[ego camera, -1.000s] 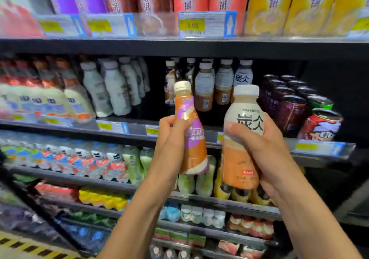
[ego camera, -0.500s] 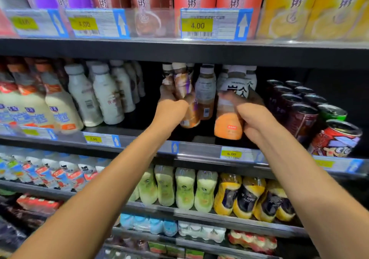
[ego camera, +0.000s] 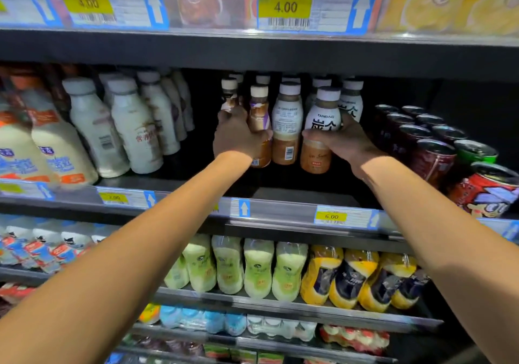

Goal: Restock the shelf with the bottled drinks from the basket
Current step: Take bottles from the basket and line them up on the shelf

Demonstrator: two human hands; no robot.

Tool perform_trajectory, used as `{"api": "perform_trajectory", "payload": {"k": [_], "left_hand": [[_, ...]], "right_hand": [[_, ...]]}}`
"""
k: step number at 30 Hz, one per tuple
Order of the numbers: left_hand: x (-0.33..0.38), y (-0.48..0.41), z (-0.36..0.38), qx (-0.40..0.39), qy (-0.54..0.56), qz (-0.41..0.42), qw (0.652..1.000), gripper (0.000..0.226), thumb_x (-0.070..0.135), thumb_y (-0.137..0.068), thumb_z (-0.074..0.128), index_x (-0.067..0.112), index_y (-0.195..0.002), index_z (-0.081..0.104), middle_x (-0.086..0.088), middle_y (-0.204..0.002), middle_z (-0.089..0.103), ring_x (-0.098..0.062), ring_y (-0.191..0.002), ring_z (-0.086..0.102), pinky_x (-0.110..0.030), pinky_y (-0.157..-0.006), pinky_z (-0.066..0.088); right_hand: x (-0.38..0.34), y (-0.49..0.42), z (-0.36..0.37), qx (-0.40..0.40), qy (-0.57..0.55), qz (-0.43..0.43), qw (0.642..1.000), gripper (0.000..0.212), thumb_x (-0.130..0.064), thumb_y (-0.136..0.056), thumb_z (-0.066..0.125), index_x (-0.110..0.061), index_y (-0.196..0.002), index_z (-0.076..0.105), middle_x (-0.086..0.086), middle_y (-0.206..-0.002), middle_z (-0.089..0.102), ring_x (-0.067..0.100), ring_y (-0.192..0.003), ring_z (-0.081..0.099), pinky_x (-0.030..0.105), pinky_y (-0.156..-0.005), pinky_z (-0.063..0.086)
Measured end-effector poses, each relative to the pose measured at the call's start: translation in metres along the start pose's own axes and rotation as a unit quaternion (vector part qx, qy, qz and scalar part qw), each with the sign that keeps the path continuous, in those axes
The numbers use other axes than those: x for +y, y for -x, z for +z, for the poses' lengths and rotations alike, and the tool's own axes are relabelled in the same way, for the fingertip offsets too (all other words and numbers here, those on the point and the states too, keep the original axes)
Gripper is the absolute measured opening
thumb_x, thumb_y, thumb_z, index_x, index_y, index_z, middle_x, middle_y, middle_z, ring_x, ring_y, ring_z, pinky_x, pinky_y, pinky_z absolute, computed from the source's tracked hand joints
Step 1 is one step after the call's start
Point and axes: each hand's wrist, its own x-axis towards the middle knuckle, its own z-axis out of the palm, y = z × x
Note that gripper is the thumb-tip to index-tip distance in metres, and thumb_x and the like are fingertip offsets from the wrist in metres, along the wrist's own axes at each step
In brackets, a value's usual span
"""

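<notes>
Left hand (ego camera: 238,139) wraps the purple-label bottle (ego camera: 259,116), right hand (ego camera: 345,144) wraps the white-label bottle (ego camera: 323,122). Both are gripped low and upright at the shelf's (ego camera: 280,209) back rows, likely to seat each with its matching stock. Can't tell if they've touched down. No basket in view.

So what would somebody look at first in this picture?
Two bare arms reach up the middle: the left hand grips a purple-labelled bottle and the right hand grips a white-and-brown bottle, both among the bottles on the dark shelf. Above them a bright yellow 4.00 price tag stands out. At the far right sits a red cartoon can.
</notes>
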Motion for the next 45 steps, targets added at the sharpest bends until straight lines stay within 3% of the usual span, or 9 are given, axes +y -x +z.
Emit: {"api": "perform_trajectory", "payload": {"k": [3, 7, 10, 16, 31, 36, 40, 42, 45], "left_hand": [[-0.006, -0.007, 0.001, 0.006, -0.017, 0.013, 1.000, 0.042, 0.038, -0.085, 0.072, 0.017, -0.120, 0.061, -0.009, -0.122, 0.064, -0.033, -0.111, 0.061, -0.033, -0.084, 0.044], [-0.009, -0.013, 0.004, 0.028, -0.018, 0.026, 0.999, 0.043, 0.033, -0.085, 0.072, 0.015, -0.122, 0.059, -0.012, -0.125, 0.063, -0.035, -0.112, 0.061, -0.036, -0.089, 0.047], [-0.007, -0.015, 0.007, 0.035, -0.026, 0.037, 0.998, 0.048, 0.028, -0.086, 0.072, 0.007, -0.124, 0.054, -0.017, -0.125, 0.062, -0.038, -0.114, 0.060, -0.042, -0.092, 0.049], [-0.008, -0.018, 0.010, 0.035, -0.097, 0.086, 0.991, 0.029, 0.031, -0.091, 0.065, 0.011, -0.111, 0.065, -0.016, -0.117, 0.065, -0.038, -0.107, 0.062, -0.040, -0.086, 0.049], [-0.006, -0.018, 0.006, -0.020, -0.007, -0.001, 1.000, 0.042, 0.042, -0.084, 0.063, 0.019, -0.118, 0.055, -0.012, -0.110, 0.069, -0.036, -0.103, 0.066, -0.040, -0.087, 0.054], [0.010, -0.001, -0.007, -0.135, -0.073, 0.041, 0.987, 0.031, 0.043, -0.089, 0.050, 0.016, -0.088, 0.065, -0.011, -0.083, 0.073, -0.032, -0.079, 0.071, -0.040, -0.080, 0.058], [0.035, 0.044, -0.022, -0.133, -0.195, 0.163, 0.958, 0.031, 0.039, -0.099, 0.041, 0.018, -0.107, 0.063, -0.011, -0.111, 0.066, -0.034, -0.099, 0.060, -0.032, -0.078, 0.044], [0.047, 0.074, -0.029, -0.114, -0.228, 0.234, 0.938, 0.032, 0.039, -0.101, 0.038, 0.018, -0.101, 0.062, -0.011, -0.106, 0.067, -0.036, -0.095, 0.060, -0.033, -0.070, 0.037], [0.066, 0.105, -0.031, -0.055, -0.209, 0.379, 0.900, 0.028, 0.037, -0.101, 0.035, 0.022, -0.081, 0.048, -0.001, -0.082, 0.060, -0.030, -0.077, 0.060, -0.033, -0.058, 0.031]], "right_hand": [[-0.002, -0.002, 0.000, -0.005, 0.022, 0.005, 1.000, 0.045, -0.019, -0.072, 0.087, -0.023, -0.109, 0.061, -0.012, -0.092, 0.069, 0.002, -0.084, 0.065, 0.019, -0.063, 0.047], [0.003, -0.009, 0.004, 0.040, 0.030, 0.006, 0.999, 0.068, -0.025, -0.065, 0.092, -0.015, -0.122, 0.056, -0.006, -0.103, 0.070, 0.007, -0.091, 0.067, 0.022, -0.074, 0.050], [0.006, -0.013, 0.007, 0.052, 0.020, 0.018, 0.998, 0.067, -0.025, -0.065, 0.092, -0.013, -0.120, 0.056, -0.005, -0.102, 0.069, 0.004, -0.084, 0.064, 0.019, -0.065, 0.048], [0.009, -0.021, 0.009, 0.065, 0.029, 0.032, 0.997, 0.066, -0.028, -0.064, 0.092, -0.015, -0.119, 0.057, -0.001, -0.109, 0.071, 0.014, -0.096, 0.067, 0.030, -0.085, 0.052], [0.006, -0.005, 0.006, 0.060, 0.122, 0.037, 0.990, 0.066, -0.043, -0.073, 0.084, -0.016, -0.124, 0.052, 0.004, -0.125, 0.064, 0.023, -0.115, 0.061, 0.035, -0.096, 0.050], [-0.005, 0.018, 0.002, 0.048, 0.383, 0.043, 0.922, 0.050, -0.053, -0.093, 0.053, -0.015, -0.124, 0.062, 0.009, -0.128, 0.065, 0.034, -0.114, 0.061, 0.029, -0.077, 0.040], [-0.028, 0.079, -0.011, 0.023, 0.545, -0.011, 0.838, 0.041, -0.048, -0.096, 0.048, -0.013, -0.111, 0.061, 0.013, -0.113, 0.063, 0.035, -0.108, 0.058, 0.032, -0.074, 0.034], [-0.038, 0.116, -0.017, 0.032, 0.602, -0.075, 0.794, 0.037, -0.049, -0.100, 0.042, -0.016, -0.091, 0.055, 0.007, -0.090, 0.055, 0.031, -0.097, 0.059, 0.033, -0.066, 0.033], [-0.050, 0.157, -0.030, 0.045, 0.636, -0.110, 0.762, 0.038, -0.048, -0.104, 0.031, -0.020, -0.089, 0.053, -0.001, -0.090, 0.055, 0.024, -0.090, 0.059, 0.034, -0.062, 0.034]]}}
